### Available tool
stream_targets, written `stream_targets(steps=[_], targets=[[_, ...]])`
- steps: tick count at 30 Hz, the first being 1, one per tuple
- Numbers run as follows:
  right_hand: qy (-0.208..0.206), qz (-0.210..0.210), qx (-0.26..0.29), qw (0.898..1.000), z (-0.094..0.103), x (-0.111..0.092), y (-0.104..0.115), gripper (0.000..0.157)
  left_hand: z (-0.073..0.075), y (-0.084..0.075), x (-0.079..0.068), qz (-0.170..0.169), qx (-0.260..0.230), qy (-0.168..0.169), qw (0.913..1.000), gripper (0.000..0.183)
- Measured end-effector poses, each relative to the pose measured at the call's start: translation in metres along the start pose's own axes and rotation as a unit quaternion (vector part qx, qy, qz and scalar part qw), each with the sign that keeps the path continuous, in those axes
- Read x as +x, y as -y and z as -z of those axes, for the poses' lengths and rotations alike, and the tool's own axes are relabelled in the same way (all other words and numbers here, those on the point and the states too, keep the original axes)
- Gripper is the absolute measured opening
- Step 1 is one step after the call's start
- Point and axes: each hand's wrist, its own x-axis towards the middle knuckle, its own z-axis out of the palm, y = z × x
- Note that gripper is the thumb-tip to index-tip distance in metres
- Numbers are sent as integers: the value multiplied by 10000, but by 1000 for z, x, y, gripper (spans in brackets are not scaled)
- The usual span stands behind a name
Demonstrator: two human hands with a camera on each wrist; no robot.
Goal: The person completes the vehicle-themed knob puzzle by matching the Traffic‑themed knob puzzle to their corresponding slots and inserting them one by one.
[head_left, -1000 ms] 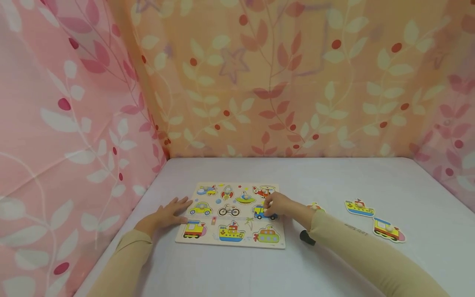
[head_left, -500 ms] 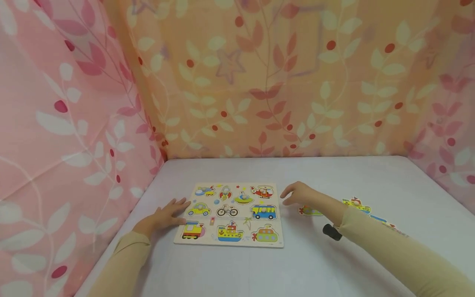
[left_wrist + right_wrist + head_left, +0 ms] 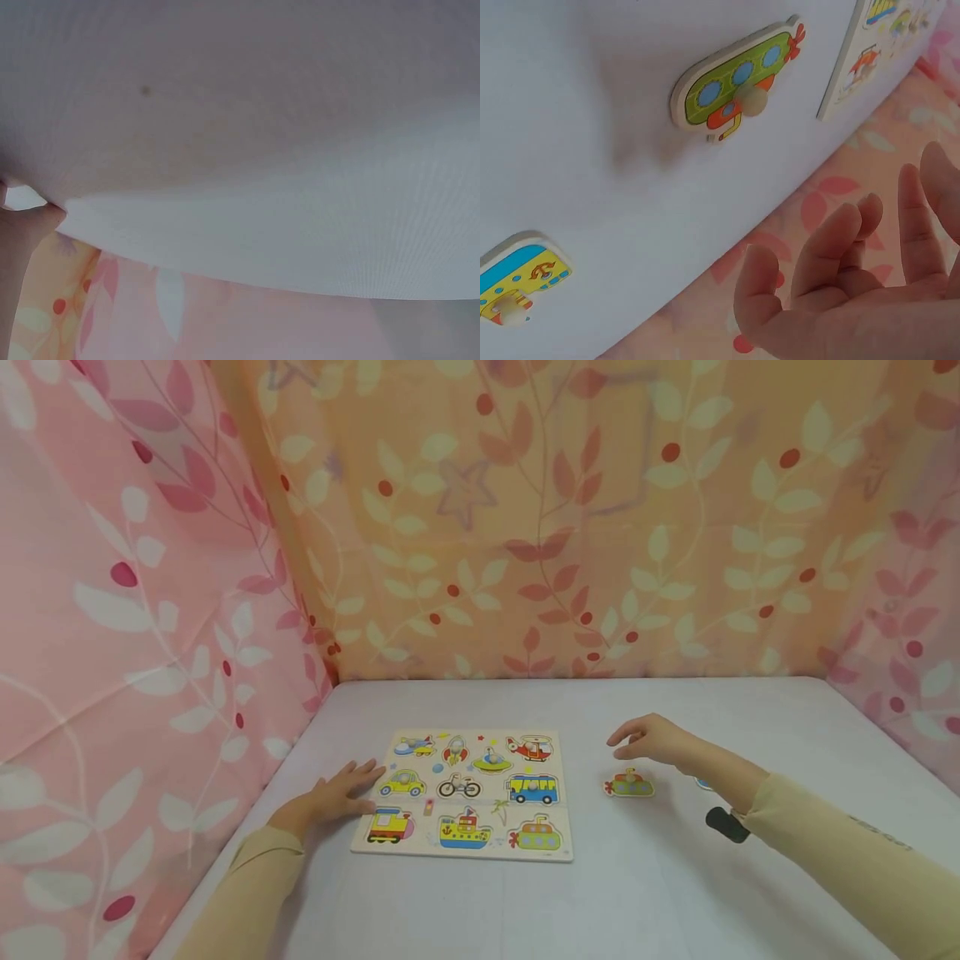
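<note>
In the head view a wooden knob puzzle board (image 3: 491, 793) with vehicle pictures lies on the table. My left hand (image 3: 337, 793) rests at its left edge, fingers spread; the left wrist view catches only part of that hand (image 3: 22, 236). The bus piece (image 3: 533, 788) sits in the board's right side. My right hand (image 3: 662, 743) hovers right of the board, fingers loosely bent and holding nothing. Below it lies a green submarine piece (image 3: 632, 785) with a round knob (image 3: 751, 100). A yellow-and-blue ship piece (image 3: 529, 274) shows in the right wrist view; my right forearm mostly hides it in the head view.
The white tabletop (image 3: 465, 910) ends at a floral curtain (image 3: 480, 568) behind and another pink one (image 3: 150, 693) on the left. A black object (image 3: 727, 825) is at my right cuff. Helicopter (image 3: 531, 747), bicycle (image 3: 460, 785) and several other pictures fill the board.
My right hand has let go of the bus piece in the board and moved right, over the submarine piece. My left hand stays in place.
</note>
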Motion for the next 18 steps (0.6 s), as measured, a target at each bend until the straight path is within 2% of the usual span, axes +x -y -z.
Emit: stream_targets(steps=[5, 10, 18], targets=[[35, 139, -92, 9999, 14, -4, -8, 35, 0, -1, 0, -12, -3, 4, 10000, 79], [73, 80, -169, 9998, 27, -8, -19, 36, 1, -1, 0, 0, 8, 5, 10000, 80], [207, 175, -385, 9989, 44, -14, -40, 37, 0, 1, 3, 160, 22, 58, 9999, 80]])
